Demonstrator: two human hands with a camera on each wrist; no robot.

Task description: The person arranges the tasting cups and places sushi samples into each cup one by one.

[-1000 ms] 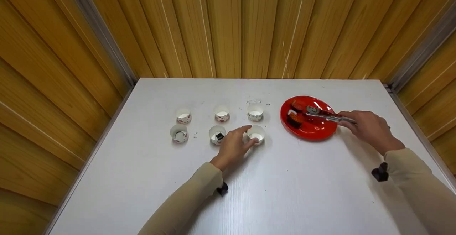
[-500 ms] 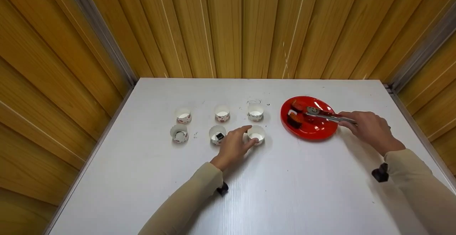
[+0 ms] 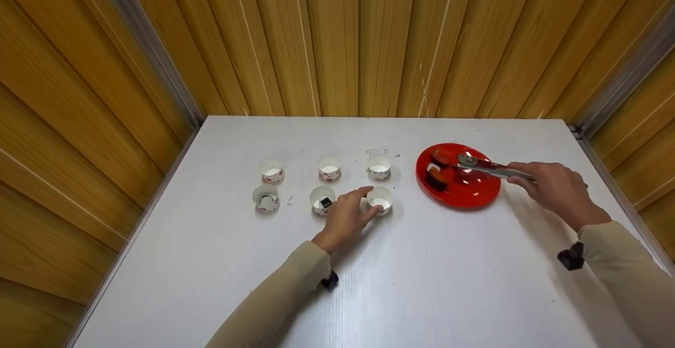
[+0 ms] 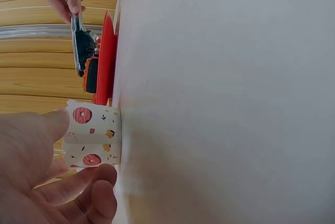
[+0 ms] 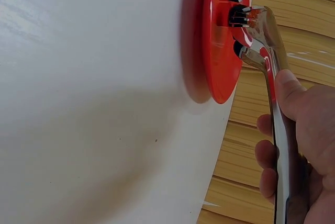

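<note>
My left hand point(image 3: 345, 216) pinches a paper baking cup point(image 3: 381, 202) between thumb and fingers; in the left wrist view this cup point(image 4: 93, 135) shows a doughnut print. My right hand point(image 3: 553, 187) grips metal tongs point(image 3: 488, 166), their tips above a red plate point(image 3: 469, 199). In the right wrist view the tongs point(image 5: 277, 93) reach over the plate; whether anything is between their tips, I cannot tell. Two pieces of sushi lie at the plate's left side: one with orange topping and a dark wrap point(image 3: 436, 178), and a reddish piece point(image 3: 440, 157) behind it.
Left of my left hand stands a cup point(image 3: 319, 194) with a small black-and-white piece point(image 3: 326, 202) inside. More paper cups point(image 3: 268, 199) stand in two rows on the white table point(image 3: 221, 263). Yellow wood-look walls point(image 3: 337, 47) enclose the table's back and sides.
My right hand has shifted slightly to the right, and the tongs' tips have drawn back a little from the sushi. My left hand stays in place at the cup.
</note>
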